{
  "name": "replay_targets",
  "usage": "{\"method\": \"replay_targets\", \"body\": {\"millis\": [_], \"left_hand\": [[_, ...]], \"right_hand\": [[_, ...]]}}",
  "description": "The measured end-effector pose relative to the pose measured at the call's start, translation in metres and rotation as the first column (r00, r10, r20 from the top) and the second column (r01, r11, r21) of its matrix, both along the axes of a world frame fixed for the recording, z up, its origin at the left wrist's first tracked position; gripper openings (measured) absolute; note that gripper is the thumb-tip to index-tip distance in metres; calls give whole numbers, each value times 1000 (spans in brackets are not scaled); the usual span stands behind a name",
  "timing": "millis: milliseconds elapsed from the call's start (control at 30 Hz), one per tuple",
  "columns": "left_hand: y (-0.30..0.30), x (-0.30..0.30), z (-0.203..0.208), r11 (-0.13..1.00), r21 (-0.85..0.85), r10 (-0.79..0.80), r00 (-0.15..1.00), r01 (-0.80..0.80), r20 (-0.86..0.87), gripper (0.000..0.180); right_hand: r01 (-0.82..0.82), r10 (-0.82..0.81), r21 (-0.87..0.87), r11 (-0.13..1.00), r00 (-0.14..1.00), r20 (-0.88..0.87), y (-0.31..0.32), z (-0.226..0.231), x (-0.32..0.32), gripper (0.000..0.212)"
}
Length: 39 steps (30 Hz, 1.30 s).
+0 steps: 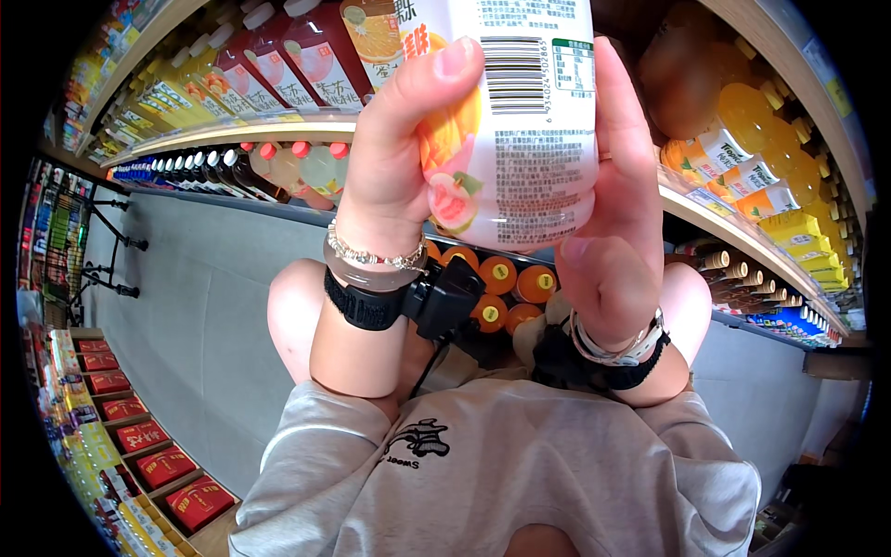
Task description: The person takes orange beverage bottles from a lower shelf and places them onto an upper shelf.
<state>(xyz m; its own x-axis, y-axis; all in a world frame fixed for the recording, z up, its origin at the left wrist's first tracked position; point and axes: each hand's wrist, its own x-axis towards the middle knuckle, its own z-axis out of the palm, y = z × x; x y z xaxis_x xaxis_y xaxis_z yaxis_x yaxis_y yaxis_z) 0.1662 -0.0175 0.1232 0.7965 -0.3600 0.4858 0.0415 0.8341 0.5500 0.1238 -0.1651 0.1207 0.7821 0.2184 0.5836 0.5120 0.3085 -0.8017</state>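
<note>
A juice bottle (534, 162) with a white, fruit-printed label is held up close, its back with the barcode facing me. Around its left side wraps my left hand (394, 139), the thumb lying across the label. On the other side my right hand (617, 200) grips it, fingers along the edge and thumb near the base. The bottle's top runs out of view at the upper edge. Bracelets and black straps circle both wrists, and a black device (450, 297) sits on the left one. Below the bottle, several orange-capped bottles (497, 278) stand low between my knees.
A curved shelf edge (232, 130) crosses ahead, with red and yellow drink bottles (316, 56) above and dark bottles (213, 167) underneath. Orange juice bottles (729, 167) fill the right shelf. Red boxes (167, 464) line the lower left, and a black wheeled rack (97, 232) stands on the grey floor (195, 278).
</note>
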Motion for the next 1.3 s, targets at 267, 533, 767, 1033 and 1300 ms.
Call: {"method": "replay_targets", "body": {"millis": [267, 533, 767, 1033, 1300], "left_hand": [[-4, -4, 3, 997, 41, 72, 997, -70, -29, 40], [-7, -4, 5, 982, 112, 156, 988, -154, -6, 45], [-6, -2, 4, 946, 215, 235, 970, -241, 54, 63], [-28, -7, 1, 723, 476, 403, 866, -500, 297, 95], [-44, -3, -23, 367, 646, 409, 740, -669, 534, 92]], "right_hand": [[70, -23, -241, 968, 981, 193, -10, -4, 6, 92], [136, -47, -387, 912, 972, 232, -17, 0, 4, 97], [147, -69, -316, 937, 967, 245, -16, 1, 12, 90], [60, -62, -23, 998, 993, -101, -33, 21, 22, 87], [48, -38, -117, 992, 996, 84, -56, 27, 26, 97]]}}
